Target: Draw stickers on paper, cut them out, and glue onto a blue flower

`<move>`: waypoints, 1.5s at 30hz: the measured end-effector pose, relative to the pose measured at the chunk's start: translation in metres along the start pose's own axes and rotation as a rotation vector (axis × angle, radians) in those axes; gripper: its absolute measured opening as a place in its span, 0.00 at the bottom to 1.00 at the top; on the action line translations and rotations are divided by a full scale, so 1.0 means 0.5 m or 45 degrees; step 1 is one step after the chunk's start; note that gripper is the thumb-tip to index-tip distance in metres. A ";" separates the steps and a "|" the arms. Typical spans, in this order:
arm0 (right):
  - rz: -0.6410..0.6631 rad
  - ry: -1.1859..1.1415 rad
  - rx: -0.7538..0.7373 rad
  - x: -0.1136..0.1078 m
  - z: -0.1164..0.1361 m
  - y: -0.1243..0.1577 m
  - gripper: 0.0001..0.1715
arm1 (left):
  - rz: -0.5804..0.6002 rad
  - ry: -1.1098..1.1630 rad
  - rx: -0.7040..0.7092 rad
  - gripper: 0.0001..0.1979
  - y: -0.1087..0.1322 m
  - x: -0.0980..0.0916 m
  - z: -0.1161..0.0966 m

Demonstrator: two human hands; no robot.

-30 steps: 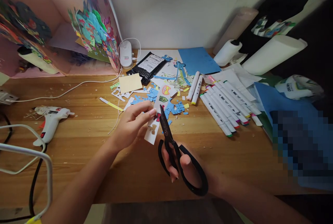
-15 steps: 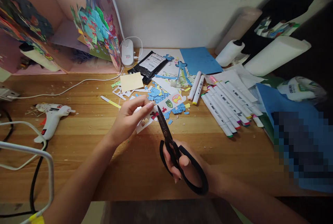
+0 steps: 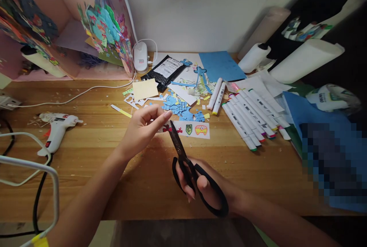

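Note:
My left hand pinches a white paper strip between thumb and fingers; part of the strip is hidden behind the hand. Small coloured drawings run along it: dark red shapes, a green badge and a yellow-orange game controller. In my right hand is a pair of black scissors, with the thumb and fingers through the handle loops. The blades point up and away and look nearly closed. Their tips reach the strip close to my left thumb; whether they touch the paper I cannot tell.
Blue and yellow paper scraps lie beyond my hands, near a cream sticky-note pad and a black parcel bag. Several markers lie to the right. A glue gun and cables are at left, below a decorated pink box.
The paper strip has swung from a slant to nearly level, its free end now lower and nearer. The scissors have shifted slightly left. My left hand has stayed about where it was.

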State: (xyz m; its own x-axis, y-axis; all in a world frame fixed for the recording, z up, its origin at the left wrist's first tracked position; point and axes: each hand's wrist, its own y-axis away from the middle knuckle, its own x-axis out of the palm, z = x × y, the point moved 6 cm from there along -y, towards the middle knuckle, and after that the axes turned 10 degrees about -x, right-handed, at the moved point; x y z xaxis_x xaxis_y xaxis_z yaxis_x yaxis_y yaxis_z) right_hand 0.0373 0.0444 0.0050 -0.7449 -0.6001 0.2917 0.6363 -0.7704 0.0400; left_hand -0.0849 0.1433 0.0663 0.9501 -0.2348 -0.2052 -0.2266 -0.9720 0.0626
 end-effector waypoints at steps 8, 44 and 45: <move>-0.017 0.035 -0.019 0.000 0.003 0.000 0.41 | 0.015 0.007 -0.010 0.18 0.002 0.002 0.000; -0.097 -0.093 -0.013 -0.004 -0.022 0.005 0.39 | -0.174 0.170 0.067 0.16 0.006 -0.003 -0.006; -0.085 -0.080 -0.002 -0.003 -0.022 0.005 0.38 | -0.189 0.176 0.057 0.16 0.005 -0.008 -0.006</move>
State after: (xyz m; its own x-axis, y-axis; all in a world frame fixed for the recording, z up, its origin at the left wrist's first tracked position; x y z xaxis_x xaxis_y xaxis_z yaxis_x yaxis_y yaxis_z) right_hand 0.0379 0.0409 -0.0060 -0.7716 -0.5325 0.3479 0.5852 -0.8086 0.0602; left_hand -0.0884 0.1416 0.0703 0.9935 -0.0880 -0.0727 -0.0884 -0.9961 -0.0024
